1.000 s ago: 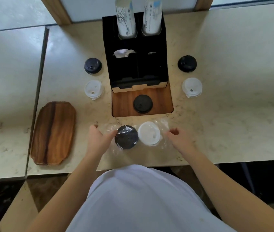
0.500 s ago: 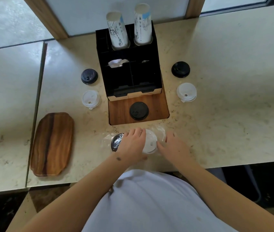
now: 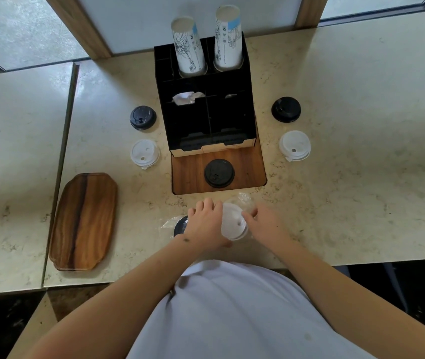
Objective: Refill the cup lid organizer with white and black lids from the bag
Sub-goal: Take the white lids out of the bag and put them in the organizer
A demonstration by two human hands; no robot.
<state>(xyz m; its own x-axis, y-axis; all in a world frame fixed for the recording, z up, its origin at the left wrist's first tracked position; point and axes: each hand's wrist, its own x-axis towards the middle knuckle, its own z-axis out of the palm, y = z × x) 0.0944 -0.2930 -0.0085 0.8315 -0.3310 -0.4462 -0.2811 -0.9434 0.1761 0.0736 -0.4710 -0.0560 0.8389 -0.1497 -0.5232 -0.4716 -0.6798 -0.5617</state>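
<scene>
Both hands on the clear plastic bag [image 3: 243, 200] at the near edge of the beige stone counter [image 3: 348, 190]. Left hand [image 3: 204, 225] lies palm-down over the bag, fingers fairly straight, covering most of the bagged black lid [image 3: 180, 226]; only its left rim shows. Right hand [image 3: 264, 224] has fingertips curled at the right edge of the bagged white lid [image 3: 233, 224], apparently pinching the bag film; grasp not fully clear. White lid sits between the two hands.

Straight beyond the hands: black cup lid organizer [image 3: 206, 110] on a wood base [image 3: 247, 169], one black lid on the base [image 3: 219, 173], two paper cup stacks [image 3: 189, 47] upright in the back slots. Beyond-left of left hand: loose black lid [image 3: 143, 117] and white lid [image 3: 145, 153]. Beyond-right of right hand: another black lid [image 3: 286, 109] and white lid [image 3: 294, 145]. Well left of left hand: wooden tray [image 3: 84, 221], near the seam to the adjoining counter slab [image 3: 11, 151]. Wood-framed window panels [image 3: 71, 24] behind the counter.
</scene>
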